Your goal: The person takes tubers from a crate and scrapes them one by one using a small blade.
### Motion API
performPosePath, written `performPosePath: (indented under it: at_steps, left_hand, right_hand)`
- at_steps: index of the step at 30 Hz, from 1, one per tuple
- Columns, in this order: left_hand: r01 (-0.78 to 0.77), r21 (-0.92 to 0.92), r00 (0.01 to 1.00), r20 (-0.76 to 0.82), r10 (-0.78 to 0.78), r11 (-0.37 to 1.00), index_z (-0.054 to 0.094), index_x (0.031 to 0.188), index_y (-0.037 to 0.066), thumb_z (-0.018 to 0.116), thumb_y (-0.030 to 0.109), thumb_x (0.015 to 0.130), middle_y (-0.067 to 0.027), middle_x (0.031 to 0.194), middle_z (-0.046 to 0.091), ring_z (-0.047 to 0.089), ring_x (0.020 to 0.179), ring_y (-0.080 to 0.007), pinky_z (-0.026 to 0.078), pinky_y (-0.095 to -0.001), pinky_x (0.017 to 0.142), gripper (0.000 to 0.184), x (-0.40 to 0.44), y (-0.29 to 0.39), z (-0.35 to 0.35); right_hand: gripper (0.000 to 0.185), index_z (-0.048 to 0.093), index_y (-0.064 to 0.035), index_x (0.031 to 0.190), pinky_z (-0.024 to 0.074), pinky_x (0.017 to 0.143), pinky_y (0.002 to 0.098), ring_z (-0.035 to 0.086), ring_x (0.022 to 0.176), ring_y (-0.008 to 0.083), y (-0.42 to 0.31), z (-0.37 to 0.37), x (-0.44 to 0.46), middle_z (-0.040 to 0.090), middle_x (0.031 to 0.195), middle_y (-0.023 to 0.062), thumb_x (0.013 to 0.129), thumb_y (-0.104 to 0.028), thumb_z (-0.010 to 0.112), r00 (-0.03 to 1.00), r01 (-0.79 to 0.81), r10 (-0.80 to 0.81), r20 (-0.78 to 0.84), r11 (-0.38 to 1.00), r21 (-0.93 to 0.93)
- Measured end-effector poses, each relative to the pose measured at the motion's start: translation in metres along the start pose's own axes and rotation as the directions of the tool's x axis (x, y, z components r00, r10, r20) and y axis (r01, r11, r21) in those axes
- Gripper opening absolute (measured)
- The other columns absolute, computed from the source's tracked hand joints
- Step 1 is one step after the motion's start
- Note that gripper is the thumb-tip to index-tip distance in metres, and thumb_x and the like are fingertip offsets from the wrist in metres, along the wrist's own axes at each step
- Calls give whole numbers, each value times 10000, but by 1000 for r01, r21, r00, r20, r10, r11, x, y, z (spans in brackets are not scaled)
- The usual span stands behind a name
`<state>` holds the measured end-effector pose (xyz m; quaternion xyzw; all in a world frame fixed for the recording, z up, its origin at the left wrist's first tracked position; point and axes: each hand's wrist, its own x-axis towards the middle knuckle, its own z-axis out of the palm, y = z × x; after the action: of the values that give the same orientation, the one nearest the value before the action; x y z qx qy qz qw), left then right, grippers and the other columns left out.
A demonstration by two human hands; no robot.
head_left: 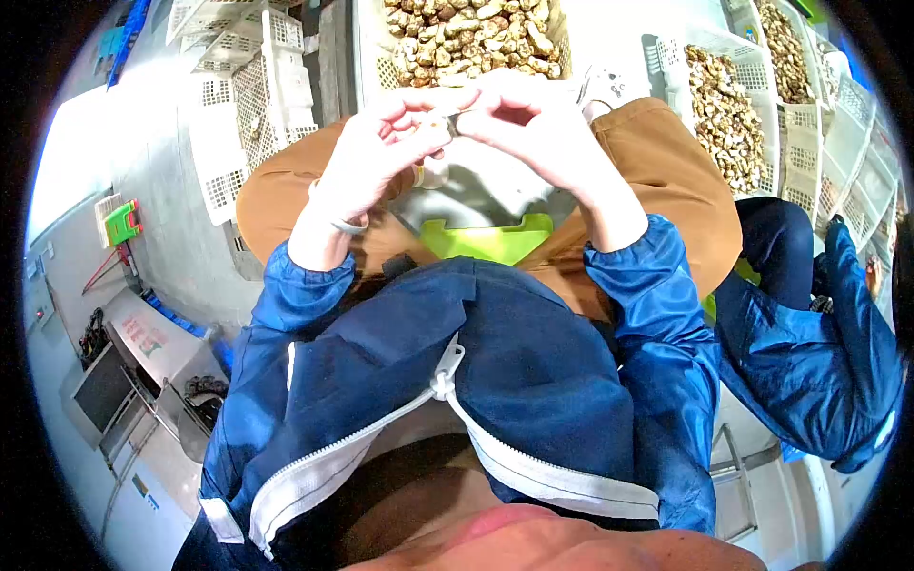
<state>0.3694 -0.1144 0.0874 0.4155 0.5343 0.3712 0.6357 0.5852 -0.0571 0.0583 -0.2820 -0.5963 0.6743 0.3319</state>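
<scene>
My left hand (373, 157) is closed around a small pale, brownish piece (434, 133), which looks like the knobbly pieces nearby. Beside it my right hand (526, 124) has its thumb and fingers pinched together at the piece's right side, with a small dark item (453, 125) between the fingertips, too small to make out. Both hands are raised over my lap, just in front of a white perforated crate (388, 68) full of brown and cream knobbly pieces (466, 43). Below the hands, a bright green plastic edge (487, 242) shows between my knees.
Stacked white crates (225, 181) stand at the left. More crates of knobbly pieces (725, 119) are at the right. A co-worker in a blue jacket (809, 362) sits close on my right. A grey bin (157, 333) and a green dustpan (123, 222) are far left.
</scene>
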Motion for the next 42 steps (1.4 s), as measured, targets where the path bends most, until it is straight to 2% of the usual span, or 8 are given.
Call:
performPosePath:
  at_steps: [7, 15, 19, 24, 32, 35, 38, 42]
  left_hand:
    - [116, -37, 993, 14, -115, 993, 630, 1229, 8, 655, 137, 942, -37, 954, 675, 616, 790, -72, 505, -201, 715, 316, -4, 9, 1]
    - [87, -26, 996, 7, -87, 996, 592, 1285, -12, 564, 159, 1001, -41, 884, 651, 595, 747, -76, 476, -198, 643, 332, -3, 6, 5]
    - [136, -255, 990, 61, -124, 957, 640, 1226, -3, 563, 178, 999, -35, 819, 644, 586, 650, -69, 467, -184, 560, 300, -6, 8, 3]
    - [167, -209, 986, 26, -165, 964, 621, 1085, -41, 540, 219, 1008, -84, 838, 646, 590, 603, -96, 455, -180, 484, 283, -2, 6, 1]
    - [214, -393, 977, 66, -204, 894, 578, 1228, -19, 541, 274, 1006, -67, 828, 629, 537, 565, -73, 403, -155, 456, 369, -7, 4, 1]
    - [251, -276, 967, 119, -226, 928, 531, 1327, -19, 549, 291, 994, -44, 877, 672, 549, 573, -45, 396, -139, 458, 455, -17, 8, -35]
    - [76, 160, 932, -362, -12, 984, 598, 1269, 17, 581, 244, 983, -27, 881, 659, 565, 652, -49, 441, -183, 559, 365, -18, 14, -119]
    - [361, 723, 829, -538, 152, 589, 599, 1289, 39, 646, 185, 942, -98, 1101, 682, 649, 931, -175, 515, -287, 841, 379, -14, -49, -360]
  right_hand:
    - [91, 680, -48, 939, 486, 791, 215, 592, 872, 60, -8, 0, 0, 661, 905, -18, 912, -134, 688, 975, -214, 219, -25, 969, 124]
    - [96, 643, -32, 881, 482, 806, 230, 589, 902, 87, 9, 4, 4, 637, 1023, 13, 912, -112, 686, 997, 74, -74, 12, 996, -43]
    - [91, 681, -47, 913, 482, 782, 225, 604, 830, 83, 0, -4, 5, 670, 905, 5, 895, -131, 709, 978, -203, 210, 6, 933, 296]
    - [164, 695, -30, 950, 505, 781, 238, 632, 830, 87, -2, 7, 1, 699, 901, 35, 892, -181, 717, 992, -119, 116, -43, 991, -57]
    - [161, 704, -25, 931, 515, 755, 252, 634, 769, 101, 3, 6, 3, 696, 859, 31, 882, -178, 699, 988, -150, 152, -34, 988, 45]
    - [190, 709, -35, 913, 505, 738, 257, 623, 765, 94, 8, 1, 5, 695, 858, 24, 873, -221, 705, 968, -245, 249, -28, 964, 103]
    - [266, 693, -39, 856, 481, 687, 290, 605, 749, 127, 11, -2, 5, 657, 799, 60, 842, -303, 714, 951, -308, 302, -65, 926, -216]
    - [260, 677, -28, 814, 473, 661, 326, 596, 715, 190, 32, 1, 1, 627, 774, 99, 839, -287, 692, 974, -217, 189, -125, 938, -270]
